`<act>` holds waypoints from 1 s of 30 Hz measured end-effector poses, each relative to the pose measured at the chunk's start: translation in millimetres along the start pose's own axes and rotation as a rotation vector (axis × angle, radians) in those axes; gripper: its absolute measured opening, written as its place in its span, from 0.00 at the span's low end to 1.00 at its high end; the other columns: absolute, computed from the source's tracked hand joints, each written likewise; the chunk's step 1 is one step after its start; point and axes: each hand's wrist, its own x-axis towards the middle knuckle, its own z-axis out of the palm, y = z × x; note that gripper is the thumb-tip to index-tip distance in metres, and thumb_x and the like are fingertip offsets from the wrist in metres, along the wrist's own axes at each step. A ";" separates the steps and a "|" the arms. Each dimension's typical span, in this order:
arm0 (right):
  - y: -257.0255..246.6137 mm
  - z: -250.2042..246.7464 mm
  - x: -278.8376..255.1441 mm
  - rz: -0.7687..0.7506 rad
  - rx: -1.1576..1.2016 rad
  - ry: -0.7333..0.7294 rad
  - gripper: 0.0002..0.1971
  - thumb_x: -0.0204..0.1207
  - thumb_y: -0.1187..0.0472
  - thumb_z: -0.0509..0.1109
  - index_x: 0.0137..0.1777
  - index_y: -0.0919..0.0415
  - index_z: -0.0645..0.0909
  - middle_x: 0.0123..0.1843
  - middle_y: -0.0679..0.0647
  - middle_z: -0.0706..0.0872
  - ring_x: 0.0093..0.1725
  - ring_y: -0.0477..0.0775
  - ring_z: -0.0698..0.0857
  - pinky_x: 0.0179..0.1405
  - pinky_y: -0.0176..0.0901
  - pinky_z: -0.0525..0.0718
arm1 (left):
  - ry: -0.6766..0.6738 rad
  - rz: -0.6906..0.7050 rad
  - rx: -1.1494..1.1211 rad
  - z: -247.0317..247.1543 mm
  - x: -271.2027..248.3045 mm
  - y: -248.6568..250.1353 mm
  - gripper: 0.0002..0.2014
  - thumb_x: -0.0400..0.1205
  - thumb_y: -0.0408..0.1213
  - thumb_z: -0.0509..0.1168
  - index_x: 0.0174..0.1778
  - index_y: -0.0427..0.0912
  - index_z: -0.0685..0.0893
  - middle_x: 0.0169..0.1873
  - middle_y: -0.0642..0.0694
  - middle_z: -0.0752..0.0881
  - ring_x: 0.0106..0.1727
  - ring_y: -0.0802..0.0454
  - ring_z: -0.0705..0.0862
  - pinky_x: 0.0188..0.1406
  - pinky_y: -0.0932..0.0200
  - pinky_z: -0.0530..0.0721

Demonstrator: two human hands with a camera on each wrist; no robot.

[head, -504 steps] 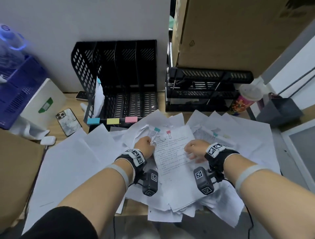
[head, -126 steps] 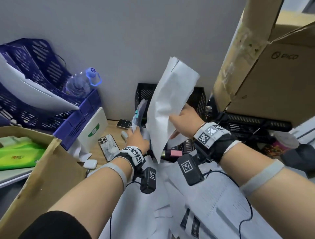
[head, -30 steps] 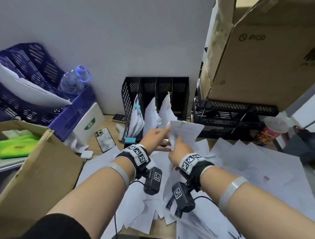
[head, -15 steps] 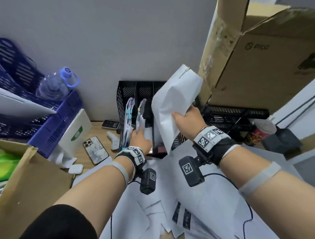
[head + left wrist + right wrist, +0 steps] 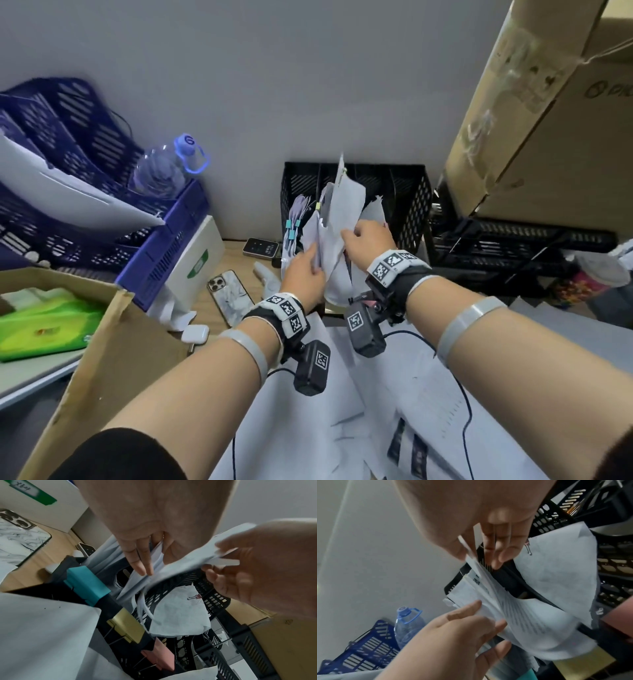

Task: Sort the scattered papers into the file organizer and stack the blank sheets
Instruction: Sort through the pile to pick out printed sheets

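Note:
The black file organizer (image 5: pixel 409 192) stands against the wall, with clipped papers standing in its slots. My right hand (image 5: pixel 356 233) pinches a clipped paper bundle (image 5: pixel 346 209) whose lower end is down in the middle slot, behind the yellow label (image 5: pixel 126 626). My left hand (image 5: pixel 310 255) grips the filed papers (image 5: pixel 310 236) beside it, thumb on one side and fingers (image 5: pixel 139 561) on the other. Papers with teal clips (image 5: pixel 291 226) fill the leftmost slot. A sheet with a pink clip (image 5: pixel 178 614) leans in the slot to the right. Scattered papers (image 5: pixel 342 411) cover the table below my arms.
Blue crates (image 5: pixel 85 205) with a water bottle (image 5: pixel 161 168) stand at the left, and an open cardboard box (image 5: pixel 102 359) is at the near left. A phone (image 5: pixel 231 296), earbud case (image 5: pixel 195 334) and white box (image 5: pixel 195 260) lie between. A big carton (image 5: pixel 548 120) overhangs black trays (image 5: pixel 513 246).
My right hand has brought the bundle down from above the organizer into the middle slot. The left hand has moved up to the filed papers beside it.

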 end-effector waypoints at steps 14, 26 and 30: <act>99.5 18.1 -30.7 0.221 0.171 -0.438 0.18 0.80 0.65 0.64 0.68 0.60 0.83 0.60 0.61 0.89 0.58 0.58 0.90 0.57 0.53 0.89 | 0.229 -0.051 0.153 42.6 -27.0 19.1 0.19 0.78 0.34 0.68 0.64 0.39 0.75 0.66 0.38 0.70 0.50 0.49 0.70 0.53 0.61 0.70; 114.2 -15.4 -37.4 0.174 0.300 -0.391 0.13 0.81 0.64 0.63 0.63 0.61 0.83 0.51 0.57 0.89 0.44 0.56 0.91 0.48 0.51 0.88 | 0.230 -0.243 0.231 42.3 1.7 12.9 0.14 0.85 0.44 0.63 0.51 0.39 0.89 0.44 0.40 0.86 0.59 0.37 0.85 0.53 0.53 0.73; 85.8 -11.2 -25.1 0.164 0.411 -0.351 0.21 0.81 0.64 0.66 0.74 0.62 0.72 0.52 0.58 0.82 0.50 0.62 0.91 0.53 0.60 0.90 | 0.254 -0.270 0.181 39.7 8.9 -2.9 0.11 0.81 0.42 0.59 0.40 0.42 0.84 0.43 0.39 0.91 0.55 0.40 0.85 0.57 0.49 0.83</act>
